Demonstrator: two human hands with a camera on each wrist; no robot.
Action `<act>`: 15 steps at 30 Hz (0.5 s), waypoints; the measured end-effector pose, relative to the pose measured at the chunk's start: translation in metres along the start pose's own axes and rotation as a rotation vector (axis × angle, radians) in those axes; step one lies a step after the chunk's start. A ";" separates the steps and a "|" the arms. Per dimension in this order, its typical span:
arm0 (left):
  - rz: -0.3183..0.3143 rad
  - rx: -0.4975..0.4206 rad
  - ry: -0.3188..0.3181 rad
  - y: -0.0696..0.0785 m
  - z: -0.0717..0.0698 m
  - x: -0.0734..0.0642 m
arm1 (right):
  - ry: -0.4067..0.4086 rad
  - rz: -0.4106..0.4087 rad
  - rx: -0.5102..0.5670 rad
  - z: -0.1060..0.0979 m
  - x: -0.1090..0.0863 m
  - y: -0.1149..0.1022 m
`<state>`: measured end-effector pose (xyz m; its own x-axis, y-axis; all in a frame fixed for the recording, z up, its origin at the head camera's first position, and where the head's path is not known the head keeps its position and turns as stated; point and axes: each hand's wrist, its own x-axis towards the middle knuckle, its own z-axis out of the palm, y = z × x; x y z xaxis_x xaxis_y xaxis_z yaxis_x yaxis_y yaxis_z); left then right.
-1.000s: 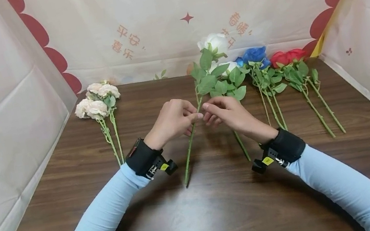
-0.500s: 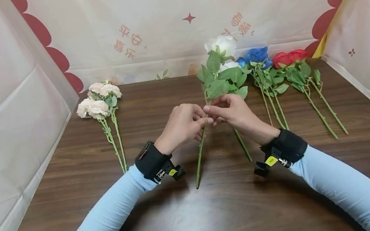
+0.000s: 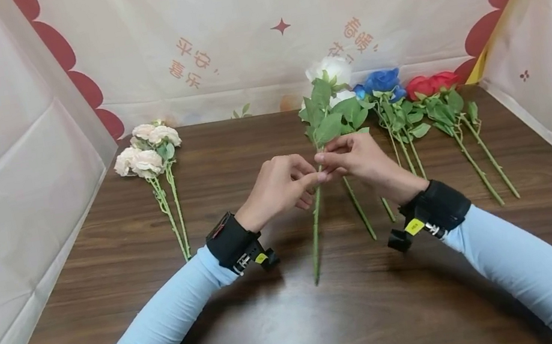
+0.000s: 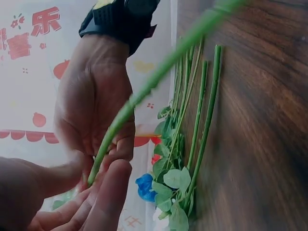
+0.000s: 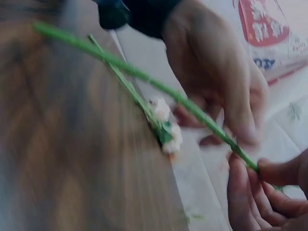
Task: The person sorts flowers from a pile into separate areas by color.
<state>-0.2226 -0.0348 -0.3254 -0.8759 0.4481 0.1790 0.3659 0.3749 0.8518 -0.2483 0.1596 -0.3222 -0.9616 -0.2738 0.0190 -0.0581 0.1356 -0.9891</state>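
Note:
A white rose point(image 3: 329, 70) with green leaves is held slanting over the table, its stem's cut end toward me. My left hand point(image 3: 281, 186) pinches the stem between thumb and fingers. Just above it and on the other side, my right hand point(image 3: 359, 161) grips the same stem, thumb against curled fingers. The right wrist view shows the right thumb point(image 5: 281, 172) pressed on the green stem point(image 5: 159, 86); the left hand point(image 5: 221, 72) meets the stem just below. Behind the held rose lie more white roses point(image 3: 342, 97), partly hidden by its leaves and my right hand.
Pale pink roses point(image 3: 145, 151) lie on the brown table point(image 3: 173, 341) at the left. Blue roses point(image 3: 381, 81) and red roses point(image 3: 430, 85) lie at the right, stems toward me. A printed white cloth point(image 3: 227, 10) encloses the back and sides.
The right hand has come onto the stem, which the left hand held alone a second ago. Both hands and the white rose have shifted right, and the bloom has lowered slightly.

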 end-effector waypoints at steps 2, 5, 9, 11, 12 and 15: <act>0.002 -0.032 0.002 -0.001 -0.001 0.000 | 0.003 0.020 -0.041 -0.012 0.006 -0.001; -0.002 -0.029 0.010 -0.002 -0.003 0.000 | 0.005 0.038 -0.149 -0.032 0.021 -0.001; -0.014 -0.021 0.008 -0.004 -0.004 0.000 | -0.026 0.075 -0.339 -0.059 0.046 -0.002; -0.017 -0.021 0.005 -0.006 -0.004 0.001 | -0.061 0.098 -0.422 -0.070 0.059 -0.004; -0.018 -0.020 0.006 -0.006 -0.004 0.001 | -0.081 0.108 -0.459 -0.075 0.064 -0.005; -0.017 -0.022 0.009 -0.008 -0.004 0.002 | -0.124 0.133 -0.551 -0.084 0.077 -0.009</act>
<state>-0.2282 -0.0403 -0.3297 -0.8845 0.4349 0.1690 0.3444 0.3639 0.8654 -0.3446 0.2172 -0.2998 -0.9336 -0.3250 -0.1506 -0.1017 0.6435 -0.7587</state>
